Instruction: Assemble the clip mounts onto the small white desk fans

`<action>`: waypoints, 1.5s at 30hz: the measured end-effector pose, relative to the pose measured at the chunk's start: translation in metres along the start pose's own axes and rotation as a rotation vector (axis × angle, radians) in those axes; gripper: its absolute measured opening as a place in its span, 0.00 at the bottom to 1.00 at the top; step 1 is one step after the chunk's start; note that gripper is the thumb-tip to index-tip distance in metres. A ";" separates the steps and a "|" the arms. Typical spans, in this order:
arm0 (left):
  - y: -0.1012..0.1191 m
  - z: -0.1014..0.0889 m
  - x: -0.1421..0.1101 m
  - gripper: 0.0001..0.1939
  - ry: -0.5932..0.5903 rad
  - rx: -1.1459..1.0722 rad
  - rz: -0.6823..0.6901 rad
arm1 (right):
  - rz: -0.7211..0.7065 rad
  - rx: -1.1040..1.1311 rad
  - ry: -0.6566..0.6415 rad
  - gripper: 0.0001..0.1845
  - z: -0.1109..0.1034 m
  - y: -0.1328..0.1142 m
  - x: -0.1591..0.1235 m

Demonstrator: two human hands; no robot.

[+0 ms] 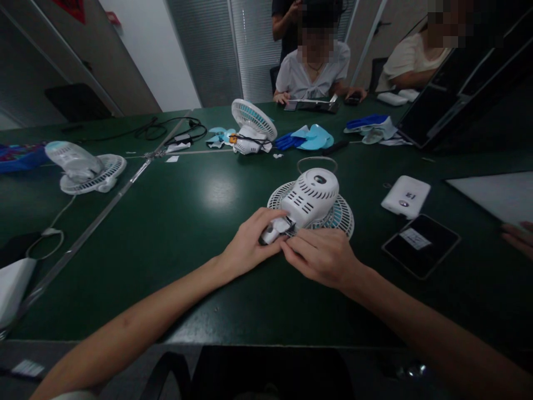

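Observation:
A white electric fan [314,195] lies on the green table with its grille down and its vented motor housing up. Light blue blades show through the grille. My left hand [254,236] is closed around the small white base part at the near end of the fan, thumb and fingers on either side of it. Beside it, my right hand [322,253] is curled in a pinch at the same joint, knuckles up, against the grille's near edge. A small dark gap or piece shows between the hands. Whatever the right fingertips pinch is hidden.
Right of the fan lie a white power bank [406,195] and a black phone-like device [420,246]. Another fan [253,128] and loose blue blades [314,137] sit behind. A third fan [89,166] is at left. A person [312,72] sits opposite; a dark panel [466,78] rises at right.

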State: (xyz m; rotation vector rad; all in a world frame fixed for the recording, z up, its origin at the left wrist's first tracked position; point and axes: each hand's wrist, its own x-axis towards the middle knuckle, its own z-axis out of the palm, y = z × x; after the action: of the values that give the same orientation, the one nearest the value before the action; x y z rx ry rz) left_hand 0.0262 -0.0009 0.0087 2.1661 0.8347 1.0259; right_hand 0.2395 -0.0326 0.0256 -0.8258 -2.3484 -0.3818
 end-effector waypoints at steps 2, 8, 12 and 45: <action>-0.002 -0.004 0.005 0.14 -0.035 0.085 0.038 | -0.013 0.029 -0.018 0.12 0.004 -0.002 -0.002; -0.037 -0.040 0.018 0.12 0.135 0.241 -0.063 | 0.013 0.087 -0.042 0.12 0.005 0.002 -0.005; -0.077 -0.090 0.020 0.12 0.271 0.393 -0.200 | 0.046 0.098 -0.043 0.13 0.003 0.008 -0.006; -0.135 -0.233 -0.056 0.23 0.853 1.115 -0.516 | 0.123 0.186 -0.106 0.16 0.004 0.012 -0.003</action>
State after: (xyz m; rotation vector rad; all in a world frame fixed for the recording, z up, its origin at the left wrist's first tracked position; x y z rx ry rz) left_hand -0.2296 0.0985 0.0086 1.9392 2.7059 1.3672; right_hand 0.2474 -0.0230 0.0208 -0.9133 -2.3715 -0.0683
